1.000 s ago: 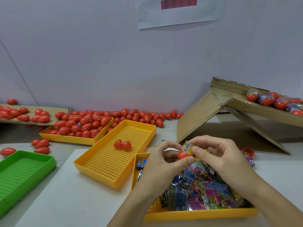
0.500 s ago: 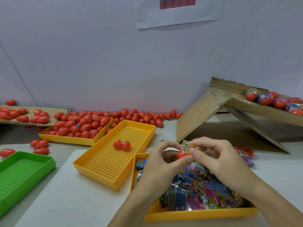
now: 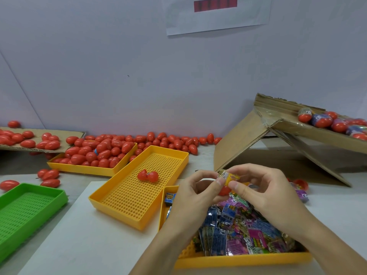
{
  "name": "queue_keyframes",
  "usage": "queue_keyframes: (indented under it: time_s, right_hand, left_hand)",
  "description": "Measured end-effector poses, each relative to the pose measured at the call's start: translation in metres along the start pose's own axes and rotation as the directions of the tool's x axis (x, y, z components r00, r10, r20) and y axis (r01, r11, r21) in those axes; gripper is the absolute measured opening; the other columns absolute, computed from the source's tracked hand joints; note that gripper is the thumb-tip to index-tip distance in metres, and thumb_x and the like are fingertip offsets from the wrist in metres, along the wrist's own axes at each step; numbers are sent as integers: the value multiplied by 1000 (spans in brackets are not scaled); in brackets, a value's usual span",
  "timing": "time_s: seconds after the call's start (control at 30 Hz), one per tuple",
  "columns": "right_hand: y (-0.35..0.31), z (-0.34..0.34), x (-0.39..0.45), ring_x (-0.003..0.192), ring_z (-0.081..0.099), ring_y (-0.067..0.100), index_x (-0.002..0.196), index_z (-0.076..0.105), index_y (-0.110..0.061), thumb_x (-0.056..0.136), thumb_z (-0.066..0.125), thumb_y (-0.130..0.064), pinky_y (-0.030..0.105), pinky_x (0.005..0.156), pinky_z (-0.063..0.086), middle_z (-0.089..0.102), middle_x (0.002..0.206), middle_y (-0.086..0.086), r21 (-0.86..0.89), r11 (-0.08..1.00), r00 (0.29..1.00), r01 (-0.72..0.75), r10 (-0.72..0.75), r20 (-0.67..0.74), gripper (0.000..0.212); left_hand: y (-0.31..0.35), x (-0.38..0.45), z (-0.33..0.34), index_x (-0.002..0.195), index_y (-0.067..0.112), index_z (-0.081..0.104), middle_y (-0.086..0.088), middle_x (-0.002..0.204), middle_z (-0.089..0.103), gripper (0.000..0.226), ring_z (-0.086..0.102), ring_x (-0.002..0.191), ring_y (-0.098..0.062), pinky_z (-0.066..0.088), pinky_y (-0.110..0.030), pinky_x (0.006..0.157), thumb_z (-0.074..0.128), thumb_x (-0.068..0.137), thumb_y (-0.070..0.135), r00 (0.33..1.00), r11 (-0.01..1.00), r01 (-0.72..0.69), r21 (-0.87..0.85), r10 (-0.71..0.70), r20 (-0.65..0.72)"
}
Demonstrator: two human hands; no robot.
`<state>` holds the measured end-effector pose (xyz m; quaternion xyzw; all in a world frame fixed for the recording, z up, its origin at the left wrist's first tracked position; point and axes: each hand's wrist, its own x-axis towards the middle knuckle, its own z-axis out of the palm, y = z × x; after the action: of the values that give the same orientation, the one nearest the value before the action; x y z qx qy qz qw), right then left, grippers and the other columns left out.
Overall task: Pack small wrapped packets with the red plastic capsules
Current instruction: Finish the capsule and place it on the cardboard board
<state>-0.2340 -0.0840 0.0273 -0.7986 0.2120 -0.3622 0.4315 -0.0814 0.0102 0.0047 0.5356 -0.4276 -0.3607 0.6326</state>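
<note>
My left hand [image 3: 195,195] and my right hand [image 3: 264,191] meet above the near yellow tray [image 3: 244,261], which is full of colourful wrapped packets [image 3: 238,231]. Between their fingertips they pinch a small yellow wrapped packet [image 3: 228,176]. A red capsule piece [image 3: 224,190] shows just under the packet, against my left fingers. An opened red capsule [image 3: 148,175] lies in the middle yellow perforated tray [image 3: 139,195].
A far yellow tray [image 3: 83,167] brims with red capsules [image 3: 103,149], and more lie along the wall and on cardboard [image 3: 39,145] at left. A green tray [image 3: 25,211] sits near left. At right, a tilted cardboard box [image 3: 297,135] holds filled capsules [image 3: 327,122].
The yellow packet has turned and risen slightly between my fingertips. The red capsule piece now sits lower under my left fingers. Both hands stay over the packet tray.
</note>
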Motion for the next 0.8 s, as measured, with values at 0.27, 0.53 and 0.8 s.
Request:
queue_keyframes:
  time_s: [0.27,0.53,0.8]
  right_hand:
    - [3,0,0,97,70,4,103,71,-32,70,70,-49,27,80,57,75,97,-15,19,1000,999,-12,13,-31,37]
    - [6,5,0,97,70,6,110,67,-35,70,74,-43,32,81,60,75,99,-13,42,999,999,-16,18,-38,41]
    - [7,12,-1,101,66,0,104,68,-39,71,71,-46,33,85,57,72,99,-23,-49,998,995,31,-35,-91,34]
  left_hand:
    - [0,1,1,109,6,67,-11,97,76,34,74,94,-26,60,-41,88,70,86,31,1000,998,-9,-63,8,-17]
    - [-2,0,0,112,5,65,-14,103,75,40,73,101,-27,59,-39,91,74,82,29,1000,990,-1,-140,2,12]
    - [-3,1,1,113,8,65,-14,96,77,34,73,99,-25,59,-33,88,65,85,28,1000,986,23,-166,-21,16]
